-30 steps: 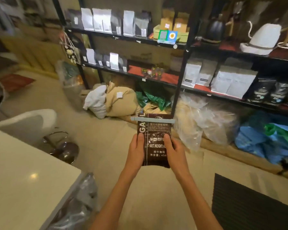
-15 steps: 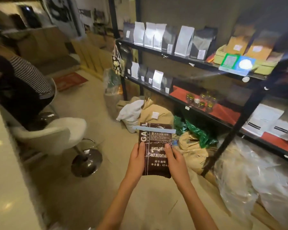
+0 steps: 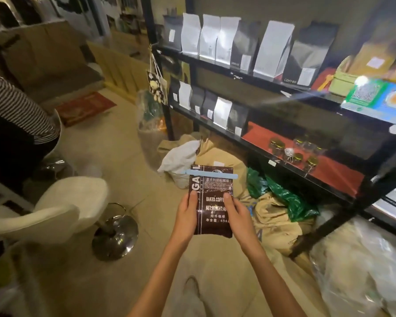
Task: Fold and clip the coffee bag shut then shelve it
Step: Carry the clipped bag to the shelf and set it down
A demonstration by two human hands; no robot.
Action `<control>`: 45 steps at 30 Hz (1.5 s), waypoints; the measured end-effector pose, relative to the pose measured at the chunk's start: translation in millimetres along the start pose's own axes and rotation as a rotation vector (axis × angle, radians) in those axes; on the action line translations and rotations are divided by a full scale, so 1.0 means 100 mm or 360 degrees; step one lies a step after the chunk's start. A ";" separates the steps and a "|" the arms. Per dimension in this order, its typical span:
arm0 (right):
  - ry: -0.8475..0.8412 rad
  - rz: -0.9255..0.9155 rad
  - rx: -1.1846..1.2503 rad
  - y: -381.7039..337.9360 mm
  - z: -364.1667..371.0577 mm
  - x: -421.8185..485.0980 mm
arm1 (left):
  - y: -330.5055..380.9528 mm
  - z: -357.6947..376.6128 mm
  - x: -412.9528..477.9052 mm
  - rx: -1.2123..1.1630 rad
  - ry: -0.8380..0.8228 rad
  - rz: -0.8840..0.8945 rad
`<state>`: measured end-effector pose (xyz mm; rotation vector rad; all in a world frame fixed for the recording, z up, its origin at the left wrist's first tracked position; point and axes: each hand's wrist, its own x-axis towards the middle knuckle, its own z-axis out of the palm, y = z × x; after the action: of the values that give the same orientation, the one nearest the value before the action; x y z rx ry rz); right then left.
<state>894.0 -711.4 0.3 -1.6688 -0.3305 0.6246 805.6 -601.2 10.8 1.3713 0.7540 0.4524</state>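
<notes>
Clipped and carried — only the shelving is left.

Both hands, left hand (image 3: 188, 216) and right hand (image 3: 238, 216), grasp the brown coffee bag (image 3: 212, 202) by its sides, fingers clenched on it, held upright in mid-air above the floor; the pale blue clip (image 3: 212, 174) sits across its folded top. Next, I judge, comes lifting it to a free spot on the black shelf (image 3: 261, 143) — upright among the other bags.
</notes>
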 end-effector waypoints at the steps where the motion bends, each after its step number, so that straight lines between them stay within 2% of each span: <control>1: 0.0016 0.0025 0.0013 -0.05 0.03 0.14 | 0.04 -0.02 0.16 -0.0014 -0.0030 -0.0005; 6: 0.0015 0.0076 -0.0183 -0.32 0.07 0.83 | 0.25 -0.13 1.09 0.0054 -0.0268 0.0046; 10: 0.0339 -0.0120 -0.0382 -0.55 -0.22 1.37 | 0.33 -0.08 1.72 0.0105 -0.0512 0.0055; 12: 0.0403 -0.0210 -0.0444 -0.74 -0.40 1.64 | 0.39 0.01 1.97 0.0129 -0.0631 0.0040; 14: 0.0352 -0.0240 -0.0530 -0.94 -0.57 1.99 | 0.43 0.16 2.25 0.0200 -0.0798 0.0041; 18: 0.0052 -0.0163 -0.0791 -1.23 -0.75 2.63 | 0.54 0.51 2.76 0.0350 -0.1017 0.0016; 21: -0.0101 -0.0092 -0.0951 -1.34 -0.91 3.10 | 0.57 0.81 3.17 0.0361 -0.1036 -0.0024; 24: -0.0082 -0.0110 -0.1042 -1.34 -1.15 3.57 | 0.59 1.12 3.64 0.0492 -0.1101 0.0001; 30: 0.0135 -0.0163 -0.1190 -1.16 -1.30 4.24 | 0.51 1.60 4.51 0.0589 -0.1154 0.0011; 34: 0.0342 -0.0144 -0.1282 -0.98 -1.25 4.61 | 0.47 1.85 5.10 0.0540 -0.1252 -0.0148; 35: 0.0382 -0.0101 -0.1280 -0.95 -1.25 4.71 | 0.48 1.91 5.24 0.0588 -0.1263 -0.0105; 37: 0.0435 -0.0035 -0.1271 -0.88 -1.26 4.91 | 0.51 1.98 5.54 0.0777 -0.1214 0.0174; 39: 0.0503 0.0017 -0.1253 -0.82 -1.26 5.06 | 0.56 2.02 5.84 0.0903 -0.1181 0.0572; 43: 0.0691 0.0035 -0.1301 -0.71 -1.26 5.34 | 0.58 2.09 6.42 0.1429 -0.1166 0.1346; 45: 0.0755 0.0047 -0.1390 -0.64 -1.27 5.46 | 0.56 2.11 6.64 0.1577 -0.1074 0.1505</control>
<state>1417.6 -505.9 -44.3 -2.5887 -0.2407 0.0594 1422.3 -282.8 -72.1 2.6204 -0.3784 0.2788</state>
